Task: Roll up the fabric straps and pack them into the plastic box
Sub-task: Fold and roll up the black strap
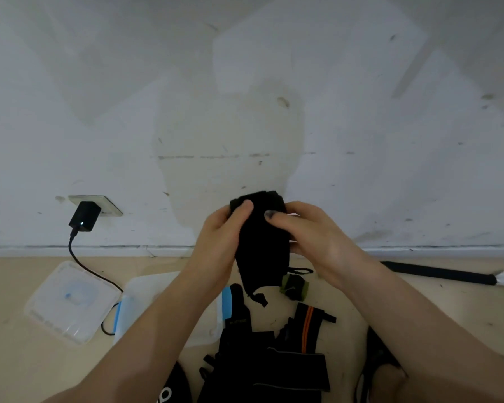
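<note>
**Black strap mid-roll, box waiting below**

Black fabric strap [261,242] is held up in the air w/ both hands, above the floor pile. Left hand [218,242] grips its left edge, thumb [243,209] pressed on the front face near the top; other fingers are behind the cloth, not visible. Right hand [312,237] grips the right edge, thumb [274,215] laid across the front, fingers curled round the back. Top end looks folded or rolled over between the two thumbs; the tail hangs loose below the hands, small tab at the bottom.

Step, as I judge it: rolling this strap, early on, most of the length still unrolled. Next move calls for turning the top over again w/ the thumbs, keeping tension so the roll stays tight, feeding the tail up.

Box [169,289] sits on the floor under the left forearm, partly hidden; its lid [70,301] lies beside it to the left. More straps [274,359] lie in a heap below, not yet rolled.
</note>
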Motion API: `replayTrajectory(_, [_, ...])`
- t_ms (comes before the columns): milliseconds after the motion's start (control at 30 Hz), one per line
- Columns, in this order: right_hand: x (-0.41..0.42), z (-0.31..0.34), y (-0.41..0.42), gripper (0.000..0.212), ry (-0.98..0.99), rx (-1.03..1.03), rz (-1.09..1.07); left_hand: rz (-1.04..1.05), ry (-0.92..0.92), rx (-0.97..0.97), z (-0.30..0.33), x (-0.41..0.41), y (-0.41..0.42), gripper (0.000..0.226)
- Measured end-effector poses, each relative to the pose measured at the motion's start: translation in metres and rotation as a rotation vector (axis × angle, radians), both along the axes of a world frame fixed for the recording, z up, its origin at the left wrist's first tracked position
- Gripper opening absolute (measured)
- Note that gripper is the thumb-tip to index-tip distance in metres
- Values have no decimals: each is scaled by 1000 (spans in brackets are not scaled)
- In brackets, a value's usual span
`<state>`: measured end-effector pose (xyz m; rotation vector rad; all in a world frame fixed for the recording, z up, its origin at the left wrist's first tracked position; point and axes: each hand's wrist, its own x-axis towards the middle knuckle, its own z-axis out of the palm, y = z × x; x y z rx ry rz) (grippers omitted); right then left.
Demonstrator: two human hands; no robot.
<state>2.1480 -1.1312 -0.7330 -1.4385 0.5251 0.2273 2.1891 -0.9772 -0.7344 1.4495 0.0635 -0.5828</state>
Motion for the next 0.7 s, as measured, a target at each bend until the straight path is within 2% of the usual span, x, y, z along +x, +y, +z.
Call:
replayTrajectory(67, [-1, 0, 0, 23, -31, 46, -50, -13, -15, 113, -2, 2, 0, 29])
replayTrajectory(133, [3, 3, -5, 24, -53, 156, -134, -114, -57, 221, -5, 0, 1, 25])
replayTrajectory(233, [8, 8, -14, 26, -97, 259, -192, -264, -120, 245, -9, -6, 2, 42])
replayTrajectory(400, [-6, 6, -9, 20, -10, 178, -61, -70, -152, 211, -7, 3, 7, 20])
replayTrajectory(533, [-5, 4, -14, 49, 13, 86, -129, -45, -162, 219, -5, 1, 5, 26])
replayTrajectory(633, [-3, 9, -18, 44, -16, 75, -96, 11, -174, 161, -5, -1, 6, 37])
replayTrajectory(700, [-4, 11, -17, 37, -38, 99, -56, 0, -220, 148, -2, 1, 9, 34])
